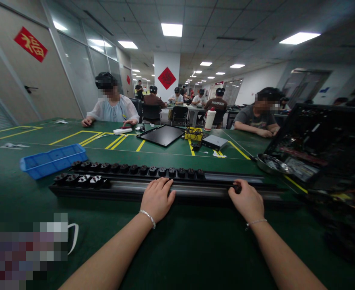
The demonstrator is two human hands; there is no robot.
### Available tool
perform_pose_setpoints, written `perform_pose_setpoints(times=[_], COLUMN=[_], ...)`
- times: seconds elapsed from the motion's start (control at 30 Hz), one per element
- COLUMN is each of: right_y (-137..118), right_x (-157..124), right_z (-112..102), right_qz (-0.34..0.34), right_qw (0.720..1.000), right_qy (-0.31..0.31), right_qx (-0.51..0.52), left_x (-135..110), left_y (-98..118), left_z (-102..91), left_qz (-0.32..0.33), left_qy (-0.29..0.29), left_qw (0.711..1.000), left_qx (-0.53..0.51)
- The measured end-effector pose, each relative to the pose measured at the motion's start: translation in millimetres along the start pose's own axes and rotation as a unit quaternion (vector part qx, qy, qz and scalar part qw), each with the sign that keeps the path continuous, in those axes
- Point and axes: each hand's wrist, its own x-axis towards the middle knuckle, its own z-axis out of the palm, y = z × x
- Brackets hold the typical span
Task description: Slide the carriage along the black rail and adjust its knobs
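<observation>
Two long black rails lie side by side across the green table in front of me. A row of small black socket modules point(133, 169) lines the left and middle of the back rail point(234, 177). Several more modules point(71, 179), two with shiny pale tops, sit at the left end of the front rail point(126, 188). My left hand point(157, 198) rests on the front rail's middle, fingers stretched out and holding nothing. Towards the right end, my right hand point(249, 200) pinches a small black module point(237, 188) at the front rail; its underside is hidden.
A blue plastic bin point(55, 160) stands behind the rails' left end. A metal bowl point(274, 164) and a dark open case point(313, 141) are at right. Farther back are a black panel point(162, 135), a grey box point(214, 141) and a white bottle point(209, 119). Two people sit opposite.
</observation>
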Motion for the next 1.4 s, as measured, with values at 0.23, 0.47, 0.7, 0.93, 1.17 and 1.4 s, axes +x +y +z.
perform_pose_setpoints(times=[0.23, 0.47, 0.7, 0.93, 1.17, 1.4], right_y=[-1.3, -2.8, -0.1, -0.7, -1.2, -2.3], right_x=[-1.1, -1.6, 0.0, -0.7, -1.8, -1.9], right_z=[-2.2, -3.6, -1.4, -2.6, -3.5, -5.2], right_qz=[0.000, -0.001, -0.002, -0.006, -0.002, 0.003], right_qw=[1.000, 1.000, 1.000, 1.000, 1.000, 1.000], right_qy=[-0.001, -0.005, 0.005, 0.004, -0.001, -0.006], right_qx=[0.002, 0.000, 0.003, 0.005, 0.003, -0.001], left_x=[0.0, -0.5, -0.5, 0.0, -0.2, -0.3], left_y=[0.1, -0.5, 1.1, 2.0, 2.0, 2.2], left_z=[0.2, 1.5, 0.9, -1.0, -0.5, -0.6], left_qz=[-0.001, -0.011, -0.015, -0.017, -0.015, -0.017], left_qy=[-0.008, -0.019, -0.025, -0.024, -0.020, -0.024], left_qw=[1.000, 1.000, 0.999, 0.999, 1.000, 0.999], left_qx=[-0.002, 0.006, 0.014, 0.015, 0.016, 0.016])
